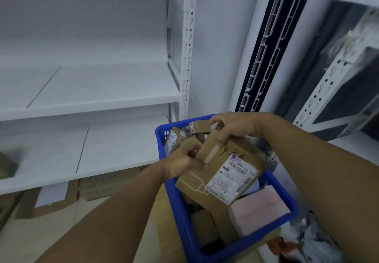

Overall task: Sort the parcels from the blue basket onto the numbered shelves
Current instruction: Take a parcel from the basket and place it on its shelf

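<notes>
White metal shelving [98,102] with perforated uprights is seen at the left against a pale wall, with a dark slotted panel [264,47] and a second rack [328,86] to the right. Flat cartons [98,186] are stored on the floor under the lowest shelf. Beside the shelving, a blue basket [176,197] is crowded with parcels, among them a pink padded parcel [260,209] at its right side and a small labelled box [172,139] by the far rim. A cardboard parcel [217,172], marked "1-2" on its label, is held tilted over the basket's contents. Its near left edge is gripped by the left hand [180,164], thumb on the tape, and its far end is clasped by the curled fingers of the right hand [235,127].
</notes>
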